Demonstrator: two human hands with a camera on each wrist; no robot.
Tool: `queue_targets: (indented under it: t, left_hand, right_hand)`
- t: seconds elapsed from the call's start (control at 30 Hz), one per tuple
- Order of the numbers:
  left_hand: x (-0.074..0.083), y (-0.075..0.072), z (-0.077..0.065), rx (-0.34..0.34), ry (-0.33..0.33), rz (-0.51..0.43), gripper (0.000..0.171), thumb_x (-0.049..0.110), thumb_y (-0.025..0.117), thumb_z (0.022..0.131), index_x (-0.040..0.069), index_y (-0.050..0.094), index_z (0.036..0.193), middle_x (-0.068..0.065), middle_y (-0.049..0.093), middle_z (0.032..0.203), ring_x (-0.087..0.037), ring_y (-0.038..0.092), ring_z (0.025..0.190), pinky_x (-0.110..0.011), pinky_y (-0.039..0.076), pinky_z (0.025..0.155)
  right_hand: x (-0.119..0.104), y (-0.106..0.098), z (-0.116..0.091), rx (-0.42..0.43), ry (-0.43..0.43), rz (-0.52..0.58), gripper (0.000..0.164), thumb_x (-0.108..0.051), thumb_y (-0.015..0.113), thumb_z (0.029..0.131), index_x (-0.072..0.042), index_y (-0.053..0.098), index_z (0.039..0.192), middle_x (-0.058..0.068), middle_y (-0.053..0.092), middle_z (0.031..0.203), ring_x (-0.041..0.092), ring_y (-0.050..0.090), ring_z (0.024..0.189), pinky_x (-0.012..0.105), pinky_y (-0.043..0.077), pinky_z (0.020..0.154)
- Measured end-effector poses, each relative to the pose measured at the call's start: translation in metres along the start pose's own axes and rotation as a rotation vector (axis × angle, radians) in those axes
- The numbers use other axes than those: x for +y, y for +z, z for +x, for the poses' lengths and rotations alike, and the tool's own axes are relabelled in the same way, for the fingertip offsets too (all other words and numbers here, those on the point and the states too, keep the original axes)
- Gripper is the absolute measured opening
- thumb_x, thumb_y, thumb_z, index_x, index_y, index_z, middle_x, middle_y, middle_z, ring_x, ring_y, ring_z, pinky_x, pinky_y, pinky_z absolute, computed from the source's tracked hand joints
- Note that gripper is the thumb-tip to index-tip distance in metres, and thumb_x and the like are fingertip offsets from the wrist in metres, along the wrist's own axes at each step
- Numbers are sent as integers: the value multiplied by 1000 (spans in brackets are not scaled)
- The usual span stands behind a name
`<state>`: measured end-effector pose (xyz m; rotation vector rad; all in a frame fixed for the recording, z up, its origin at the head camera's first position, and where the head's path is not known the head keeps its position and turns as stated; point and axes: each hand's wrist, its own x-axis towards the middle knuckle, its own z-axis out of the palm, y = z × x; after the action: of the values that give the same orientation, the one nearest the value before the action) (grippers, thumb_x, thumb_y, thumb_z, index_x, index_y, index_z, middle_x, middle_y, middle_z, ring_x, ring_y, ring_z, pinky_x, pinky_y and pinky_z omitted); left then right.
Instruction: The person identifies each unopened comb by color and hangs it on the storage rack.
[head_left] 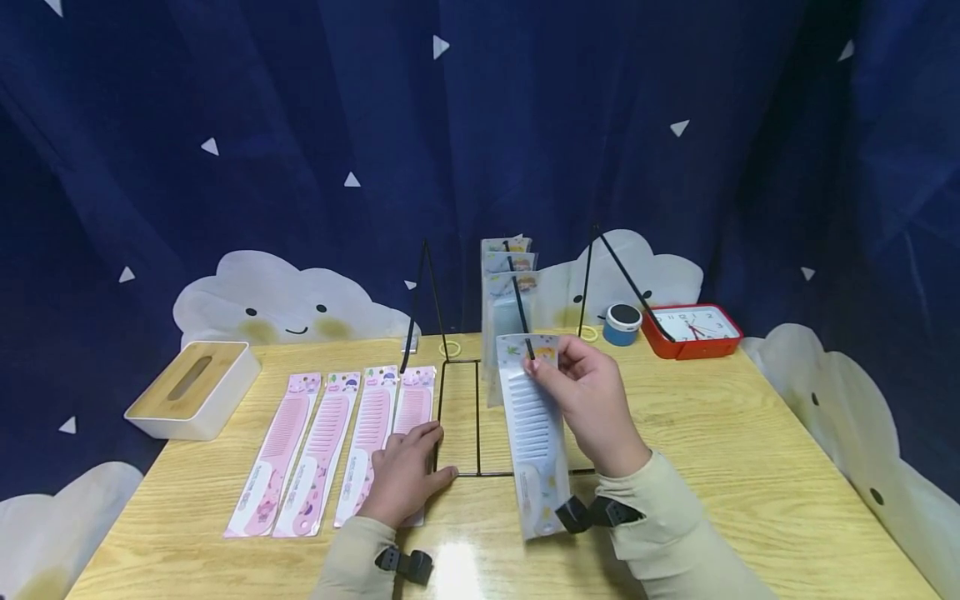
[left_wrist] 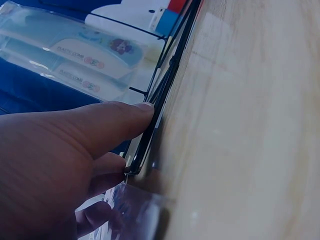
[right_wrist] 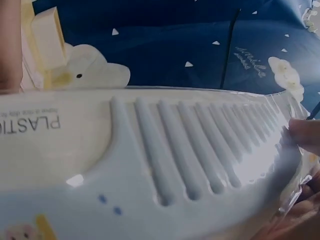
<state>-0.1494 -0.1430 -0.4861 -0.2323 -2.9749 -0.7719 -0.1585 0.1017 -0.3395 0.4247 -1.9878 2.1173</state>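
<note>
My right hand (head_left: 588,396) pinches the top of a packaged light-blue comb (head_left: 534,450), thumb in front. The black hook (head_left: 520,302) of a wire display rack (head_left: 478,417) ends at that thumb, its tip showing before the package; whether it passes through the hole, I cannot tell. More packaged blue combs (head_left: 512,310) hang farther back on the hook. My left hand (head_left: 405,471) lies at the rack's front left base corner, with the thumb (left_wrist: 135,117) against the wire and fingertips touching the corner. Beneath and beside it are pink packaged combs (head_left: 372,433).
Several pink combs in packages lie side by side on the wooden table (head_left: 750,500). A tissue box (head_left: 225,400) stands on the left. At the back right are a blue round speaker-like object (head_left: 622,327) and a red clock (head_left: 693,346). A dark blue curtain (head_left: 300,100) hangs behind.
</note>
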Motion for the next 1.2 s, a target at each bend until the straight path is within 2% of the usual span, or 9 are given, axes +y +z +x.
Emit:
queue_targets:
  t: [0.2, 0.33, 0.63, 0.97, 1.2]
  left_hand:
    - [0, 1, 0, 1, 0, -4, 65, 38, 80, 84, 9, 61, 138, -5, 53, 147, -33, 49, 119, -53, 33, 83]
    - [-1, 0, 0, 2, 1, -5, 65, 38, 80, 84, 9, 61, 138, -4, 53, 147, -34, 48, 119, -53, 33, 83]
    - [-1, 1, 0, 7, 4, -4, 65, 39, 80, 83, 9, 61, 138, -5, 53, 147, -34, 49, 120, -53, 33, 83]
    - [-1, 2, 0, 11, 3, -3, 66, 39, 80, 83, 9, 61, 138, -4, 53, 147, -33, 49, 119, -51, 33, 83]
    - [-1, 1, 0, 5, -1, -1, 65, 39, 80, 84, 9, 61, 138, -4, 53, 147, -33, 48, 119, -53, 33, 83]
  right_hand:
    - [7, 3, 16, 37, 21, 10, 14, 2, 70, 90, 9, 64, 101, 6, 67, 86, 13, 60, 77, 25, 52, 67]
    - [8, 5, 25, 53, 23, -7, 10, 2, 70, 90, 6, 64, 96, 3, 66, 83, 12, 59, 75, 24, 50, 66]
    - [9, 6, 41, 29, 38, -20, 10, -1, 67, 93, 7, 61, 95, 5, 65, 87, 14, 60, 77, 26, 51, 65]
    - [14, 0, 46, -11, 55, -19, 9, -4, 65, 95, 5, 62, 95, 3, 66, 90, 12, 59, 82, 26, 49, 70]
    - [23, -5, 45, -11, 55, -31, 6, -3, 62, 96, -1, 61, 90, 2, 63, 97, 13, 58, 88, 26, 48, 75]
